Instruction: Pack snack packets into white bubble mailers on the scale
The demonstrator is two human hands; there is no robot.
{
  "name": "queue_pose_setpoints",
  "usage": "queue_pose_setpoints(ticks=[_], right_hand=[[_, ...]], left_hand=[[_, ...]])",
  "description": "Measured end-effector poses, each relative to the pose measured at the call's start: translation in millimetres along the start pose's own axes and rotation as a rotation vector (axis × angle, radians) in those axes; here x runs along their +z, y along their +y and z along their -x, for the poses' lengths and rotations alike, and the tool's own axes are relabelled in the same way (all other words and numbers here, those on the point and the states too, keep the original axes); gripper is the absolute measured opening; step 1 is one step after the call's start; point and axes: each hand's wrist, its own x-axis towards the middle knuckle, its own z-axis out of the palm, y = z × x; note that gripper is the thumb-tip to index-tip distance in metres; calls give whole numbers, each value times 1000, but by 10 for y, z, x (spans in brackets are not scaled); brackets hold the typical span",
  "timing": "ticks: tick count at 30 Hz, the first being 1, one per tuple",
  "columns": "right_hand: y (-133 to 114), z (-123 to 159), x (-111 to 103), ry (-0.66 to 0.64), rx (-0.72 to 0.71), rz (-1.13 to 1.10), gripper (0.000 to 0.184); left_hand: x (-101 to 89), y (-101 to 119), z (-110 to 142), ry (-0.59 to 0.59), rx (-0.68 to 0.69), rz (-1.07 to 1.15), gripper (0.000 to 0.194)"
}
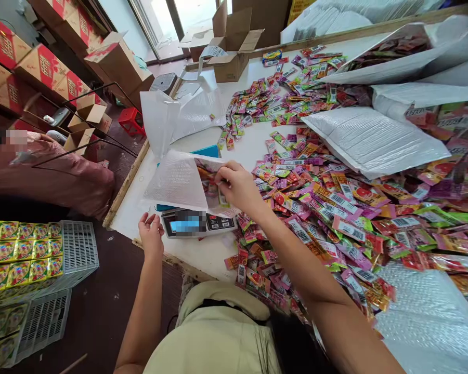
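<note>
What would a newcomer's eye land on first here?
Probably the heap of bright packets across the right of the white table. Next, the right hand at the open mouth of a white bag over the scale, with the left hand beside it. Then the yellow packs at lower left.

A pouch lies on the scale: packets right, 2 crates left, a carton behind.
</note>
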Motion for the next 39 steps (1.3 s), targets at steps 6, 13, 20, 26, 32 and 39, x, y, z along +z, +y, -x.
queue_pose_setpoints(ticks=[6,13,20,26,32,39], right_hand=[[-15,233,-369,82,66,-5,16],[-102,222,-278,2,-72,29,21],[-43,71,42,100,48,-180,13],[47,59,388,49,39,-85,18],[-4,135,52,171,-42,-132,16],[24,401,-453,378,7,-280,9]], left_hand=[[61,4,54,-26,18,15,57],[6,-13,92,-26,35,35,55],[-71,-63,76,-12,23,59,54],[-73,-72,51,-23,10,73,55],[-89,-104,36,0,-25,76,55],[-56,-82,51,-4,-22,80,54]])
